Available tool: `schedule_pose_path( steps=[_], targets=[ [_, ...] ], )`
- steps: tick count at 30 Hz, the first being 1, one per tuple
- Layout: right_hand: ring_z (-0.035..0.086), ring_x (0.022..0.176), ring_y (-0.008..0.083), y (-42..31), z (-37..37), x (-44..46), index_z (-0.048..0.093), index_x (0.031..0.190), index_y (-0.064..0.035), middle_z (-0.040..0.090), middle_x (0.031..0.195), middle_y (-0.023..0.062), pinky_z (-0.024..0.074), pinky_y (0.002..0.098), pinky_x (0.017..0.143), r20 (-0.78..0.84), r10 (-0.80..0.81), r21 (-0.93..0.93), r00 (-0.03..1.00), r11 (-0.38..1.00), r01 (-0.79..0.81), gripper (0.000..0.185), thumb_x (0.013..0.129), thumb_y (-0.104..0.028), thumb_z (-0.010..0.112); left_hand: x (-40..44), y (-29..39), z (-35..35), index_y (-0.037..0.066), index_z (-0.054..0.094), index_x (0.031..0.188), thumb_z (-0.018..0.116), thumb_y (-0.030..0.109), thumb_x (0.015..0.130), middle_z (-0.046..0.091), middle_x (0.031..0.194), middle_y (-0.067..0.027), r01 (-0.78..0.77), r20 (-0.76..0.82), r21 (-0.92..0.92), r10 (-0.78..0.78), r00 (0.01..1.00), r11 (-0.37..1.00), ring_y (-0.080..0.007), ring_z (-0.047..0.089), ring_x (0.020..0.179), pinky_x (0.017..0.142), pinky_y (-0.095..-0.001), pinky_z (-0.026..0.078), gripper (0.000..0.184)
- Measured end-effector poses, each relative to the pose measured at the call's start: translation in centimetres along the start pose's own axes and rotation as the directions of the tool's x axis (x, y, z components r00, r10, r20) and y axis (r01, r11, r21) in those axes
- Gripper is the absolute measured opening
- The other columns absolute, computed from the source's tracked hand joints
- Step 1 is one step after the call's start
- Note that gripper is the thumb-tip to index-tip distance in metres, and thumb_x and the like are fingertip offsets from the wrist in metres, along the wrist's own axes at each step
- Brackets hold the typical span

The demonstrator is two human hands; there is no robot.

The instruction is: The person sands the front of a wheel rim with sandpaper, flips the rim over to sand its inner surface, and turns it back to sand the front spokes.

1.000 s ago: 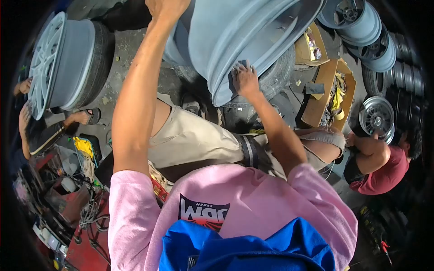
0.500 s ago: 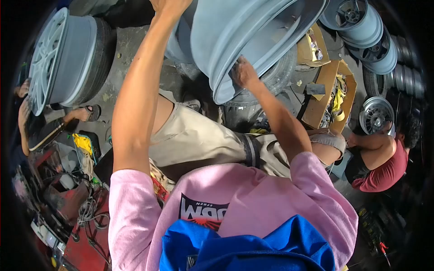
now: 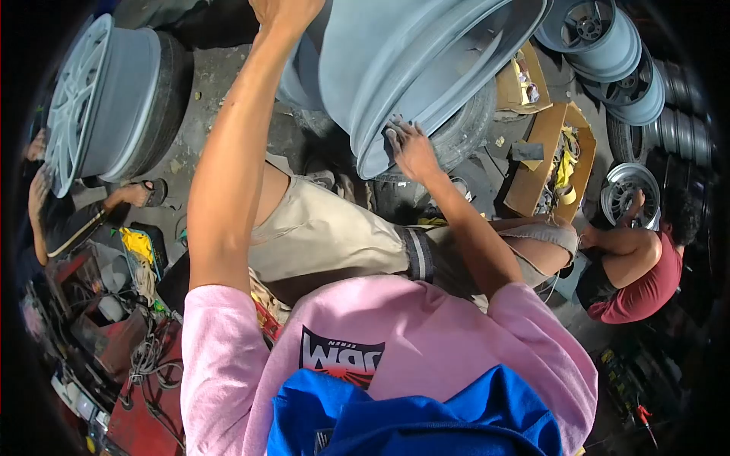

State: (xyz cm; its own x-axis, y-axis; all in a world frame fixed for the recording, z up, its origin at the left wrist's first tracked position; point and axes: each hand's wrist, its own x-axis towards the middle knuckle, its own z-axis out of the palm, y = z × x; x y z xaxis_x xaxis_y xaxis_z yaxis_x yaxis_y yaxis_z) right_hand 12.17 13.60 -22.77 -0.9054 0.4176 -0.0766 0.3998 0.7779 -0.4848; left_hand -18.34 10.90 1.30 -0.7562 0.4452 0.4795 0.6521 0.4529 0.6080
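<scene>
A large grey wheel rim (image 3: 357,68) stands tilted before me, its wide barrel opening turned to the right. My right hand (image 3: 415,154) is at the near inner lip of that opening, fingers apart and fingertips darkened, touching the surface; I see nothing held in it. Up at the top edge of the view, my left hand (image 3: 287,11) is beside the rim's left side, with its fingers cut off by the frame. Below the rim lies a tire (image 3: 473,125), partly hidden.
Cardboard boxes (image 3: 525,186) with yellow scraps and tape stand to the right. Stacked rims (image 3: 604,57) are beyond them. A person in a red shirt (image 3: 646,285) crouches by a silver rim (image 3: 631,190). At left, another person's hand (image 3: 39,190) touches a spoked rim (image 3: 76,106) on a tire.
My right hand has drawn back from inside the opening toward its lip, and its fingers have spread. The crouching person's arm has moved at the silver rim. My left hand stays put.
</scene>
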Motion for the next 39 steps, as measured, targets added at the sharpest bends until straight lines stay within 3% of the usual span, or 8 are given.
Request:
schedule_pose_path(
  steps=[4, 6, 11, 23, 26, 32, 36, 39],
  targets=[
    [0.041, 0.140, 0.0352, 2.1, -1.0, 2.1, 0.059, 0.138, -0.0138, 0.054, 0.146, 0.0067, 0.0282, 0.0555, 0.117, -0.045, -0.096, -0.215, 0.994, 0.973, 0.085, 0.042, 0.103, -0.032, 0.044, -0.2, -0.1, 0.2, 0.003, 0.064, 0.092, 0.050, 0.043, 0.100, 0.067, 0.091, -0.0264, -0.019, -0.019, -0.021, 0.019, 1.000, 1.000, -0.0479, 0.062, 0.092, 0.079, -0.0538, 0.047, 0.042],
    [0.040, 0.140, 0.0368, 2.0, -1.2, 4.3, 0.058, 0.139, -0.0181, 0.054, 0.146, 0.0059, 0.0267, 0.0587, 0.117, 0.107, 0.125, -0.410, 0.986, 0.909, -0.071, 0.043, 0.104, -0.036, 0.041, -0.2, -0.2, -0.1, 0.003, 0.064, 0.092, 0.050, 0.042, 0.100, 0.067, 0.091, -0.0260, 0.010, 0.008, -0.021, -0.010, 1.000, 1.000, -0.0477, 0.062, 0.092, 0.079, -0.0538, 0.047, 0.042],
    [0.038, 0.141, 0.0407, 3.0, -0.3, 0.8, 0.058, 0.139, -0.0200, 0.054, 0.146, 0.0044, 0.0250, 0.0609, 0.117, -0.022, 0.047, -0.147, 0.999, 0.988, -0.050, 0.043, 0.103, -0.036, 0.041, -0.5, -0.2, 0.2, 0.004, 0.065, 0.091, 0.050, 0.041, 0.100, 0.068, 0.091, -0.0243, -0.009, -0.019, 0.010, 0.010, 1.000, 1.000, -0.0463, 0.063, 0.091, 0.078, -0.0528, 0.047, 0.041],
    [0.041, 0.139, 0.0414, 4.7, -0.1, 1.8, 0.062, 0.134, -0.0219, 0.059, 0.141, 0.0032, 0.0280, 0.0639, 0.113, -0.102, -0.096, -0.299, 0.990, 0.952, 0.062, 0.038, 0.101, -0.031, 0.045, -0.6, 0.1, 0.2, 0.004, 0.068, 0.096, 0.051, 0.041, 0.099, 0.068, 0.093, -0.0251, -0.015, -0.002, -0.053, 0.015, 1.000, 0.998, -0.0460, 0.064, 0.094, 0.080, -0.0521, 0.048, 0.040],
    [0.038, 0.142, 0.0319, 2.7, -0.7, 4.3, 0.062, 0.133, -0.0141, 0.056, 0.144, 0.0039, 0.0271, 0.0613, 0.115, 0.086, 0.169, -0.346, 0.982, 0.929, -0.130, 0.041, 0.103, -0.034, 0.043, -0.6, 0.0, 0.0, 0.003, 0.068, 0.096, 0.051, 0.040, 0.099, 0.068, 0.093, -0.0261, -0.004, -0.008, -0.042, 0.003, 1.000, 0.999, -0.0465, 0.064, 0.094, 0.080, -0.0525, 0.048, 0.041],
    [0.036, 0.144, 0.0332, 1.1, -1.3, 1.7, 0.060, 0.135, -0.0142, 0.053, 0.148, 0.0040, 0.0223, 0.0579, 0.119, 0.024, 0.183, -0.243, 0.983, 0.955, -0.172, 0.043, 0.103, -0.036, 0.041, -0.4, 0.5, -0.4, 0.003, 0.068, 0.096, 0.051, 0.040, 0.099, 0.068, 0.092, -0.0264, 0.039, 0.051, -0.030, -0.037, 0.998, 0.999, -0.0467, 0.064, 0.093, 0.079, -0.0519, 0.048, 0.041],
    [0.040, 0.140, 0.0395, 2.9, 1.4, 3.0, 0.060, 0.133, -0.0055, 0.056, 0.142, 0.0111, 0.0246, 0.0585, 0.118, -0.035, 0.019, -0.464, 0.999, 0.885, -0.033, 0.046, 0.103, -0.036, 0.045, -0.5, 0.5, -0.6, 0.003, 0.067, 0.093, 0.051, 0.041, 0.099, 0.068, 0.090, -0.0257, 0.036, 0.010, -0.074, -0.035, 0.999, 0.997, -0.0469, 0.064, 0.092, 0.078, -0.0524, 0.048, 0.042],
    [0.041, 0.139, 0.0390, 3.6, 1.1, 0.5, 0.057, 0.133, 0.0009, 0.057, 0.138, 0.0163, 0.0343, 0.0553, 0.114, -0.058, -0.142, -0.142, 0.988, 0.981, 0.133, 0.041, 0.103, -0.025, 0.046, -0.6, 0.5, -0.7, 0.003, 0.066, 0.091, 0.051, 0.042, 0.099, 0.067, 0.091, -0.0260, 0.027, -0.017, -0.069, -0.028, 0.999, 0.997, -0.0476, 0.063, 0.092, 0.078, -0.0527, 0.048, 0.042]
  ],
)
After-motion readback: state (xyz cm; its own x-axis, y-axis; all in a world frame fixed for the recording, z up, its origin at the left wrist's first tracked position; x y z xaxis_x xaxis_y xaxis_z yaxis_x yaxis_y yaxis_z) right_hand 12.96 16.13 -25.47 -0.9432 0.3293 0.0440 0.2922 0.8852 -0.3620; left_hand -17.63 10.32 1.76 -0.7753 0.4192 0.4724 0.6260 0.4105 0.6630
